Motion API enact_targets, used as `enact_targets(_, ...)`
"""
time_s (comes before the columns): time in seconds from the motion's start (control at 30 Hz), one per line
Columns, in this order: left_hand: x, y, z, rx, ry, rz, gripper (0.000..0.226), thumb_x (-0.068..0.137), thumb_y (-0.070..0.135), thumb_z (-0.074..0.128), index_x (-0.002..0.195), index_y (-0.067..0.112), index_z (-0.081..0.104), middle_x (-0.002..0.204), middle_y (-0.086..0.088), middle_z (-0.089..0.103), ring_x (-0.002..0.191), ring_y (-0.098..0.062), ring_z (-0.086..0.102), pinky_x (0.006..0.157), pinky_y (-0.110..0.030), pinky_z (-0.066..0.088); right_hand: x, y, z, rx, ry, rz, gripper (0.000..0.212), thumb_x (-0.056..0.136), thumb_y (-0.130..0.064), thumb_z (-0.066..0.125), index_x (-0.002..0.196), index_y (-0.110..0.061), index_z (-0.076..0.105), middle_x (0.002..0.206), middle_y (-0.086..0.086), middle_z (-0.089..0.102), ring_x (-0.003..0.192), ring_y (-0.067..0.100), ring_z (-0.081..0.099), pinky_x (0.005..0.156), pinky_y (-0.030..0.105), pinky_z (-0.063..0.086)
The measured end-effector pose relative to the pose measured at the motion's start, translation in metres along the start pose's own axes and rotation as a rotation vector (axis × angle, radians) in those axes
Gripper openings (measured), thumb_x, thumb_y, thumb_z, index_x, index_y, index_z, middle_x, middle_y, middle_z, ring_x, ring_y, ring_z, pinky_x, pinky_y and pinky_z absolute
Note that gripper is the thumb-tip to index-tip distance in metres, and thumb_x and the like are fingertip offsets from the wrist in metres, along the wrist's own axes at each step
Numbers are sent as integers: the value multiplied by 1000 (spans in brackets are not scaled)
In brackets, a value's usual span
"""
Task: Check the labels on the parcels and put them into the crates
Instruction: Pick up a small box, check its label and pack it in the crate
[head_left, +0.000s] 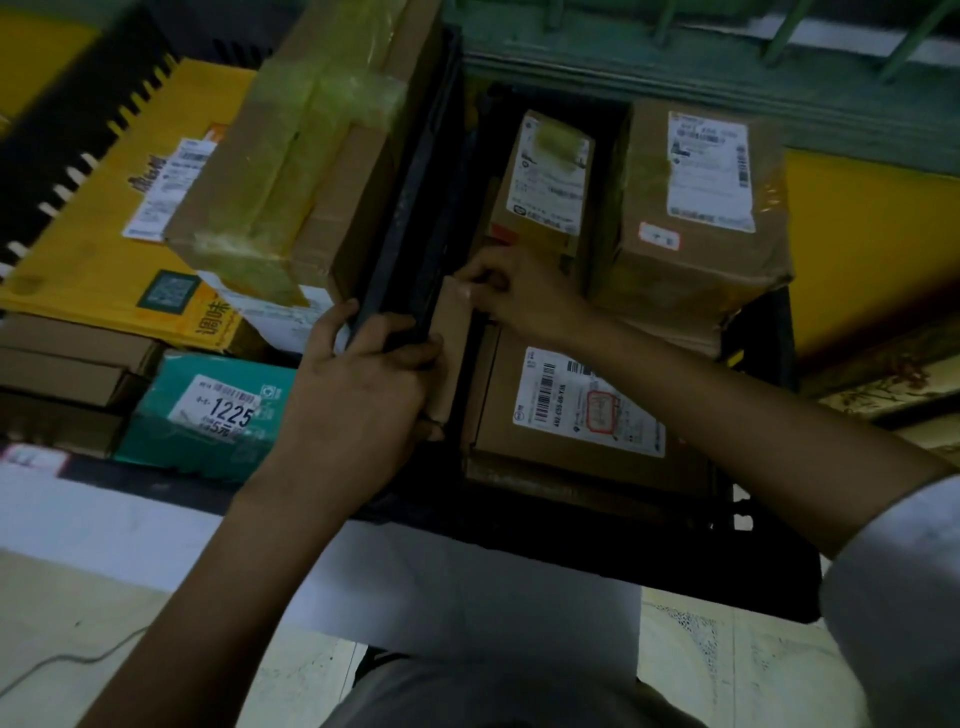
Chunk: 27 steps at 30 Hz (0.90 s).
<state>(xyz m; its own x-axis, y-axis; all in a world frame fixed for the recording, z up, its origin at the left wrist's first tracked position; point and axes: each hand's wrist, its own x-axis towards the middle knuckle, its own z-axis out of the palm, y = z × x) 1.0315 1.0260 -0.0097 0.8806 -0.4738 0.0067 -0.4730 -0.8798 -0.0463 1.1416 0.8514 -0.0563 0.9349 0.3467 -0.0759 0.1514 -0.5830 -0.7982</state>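
Hands on slim parcel (451, 358) at the wall of black crate (400, 244)

Right hand (514, 291) pinches the far end of the slim parcel, its fingers curled tight on the cardboard edge. The left hand (363, 384) is curled over the rim of the crate's left wall, thumb outside and fingers inside, lying against the parcel's near half. The brown parcel stands on edge inside the crate, flat against that left wall.

Just beside it in the crate lies a flat box (571, 415), label and barcode facing up. Beyond the right hand stands a small labelled box (545, 182), and to its right a large taped box (696, 208) with a white label on top.

Outside the crate, to the left, a big carton (291, 171) wrapped in yellowish tape leans against the crate wall. Under it lies a yellow box (93, 249), and nearer the person sits a teal box (208, 415) whose label reads 1225. Plain brown boxes (62, 364) are stacked at the far left. The frame is dim and somewhat blurred, so the label text is otherwise unreadable.
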Motion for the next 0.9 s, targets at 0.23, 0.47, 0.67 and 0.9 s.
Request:
enact_targets(0.23, 1, 4, 0, 12, 3, -21, 51, 61, 30, 85, 107, 13, 73, 120, -4, 67, 119, -28, 55, 106, -55, 28, 6, 3, 6, 39, 75, 7, 15, 92, -14, 63, 102, -4, 69, 101, 5, 65, 92, 8, 52, 67, 4, 36)
enact_targets(0.47, -3, 1, 3, -44, 29, -6, 54, 72, 40, 77, 121, 22, 65, 129, 1, 62, 126, -24, 48, 111, -49, 18, -25, -22, -6, 96, 91, 117, 49, 94, -22, 60, 139, -8, 44, 141, 11, 49, 118, 26, 55, 95, 37, 49)
enact_targets(0.67, -6, 1, -3, -243, 289, 101, 35, 82, 32, 72, 107, 7, 71, 116, -12, 68, 111, -31, 62, 110, -55, 18, -101, -54, -31, 296, 242, 259, 17, 95, -16, 59, 111, -11, 62, 82, 0, 63, 65, 7, 61, 60, 17, 49)
enact_targets(0.9, -1, 46, -32, -746, 323, 376, 30, 97, 22, 47, 116, 8, 67, 115, -4, 66, 106, -18, 59, 93, -20, 39, -217, -85, -34, 555, 708, 352, 7, 96, -18, 57, 96, -15, 63, 70, -1, 66, 57, 10, 64, 55, 21, 50)
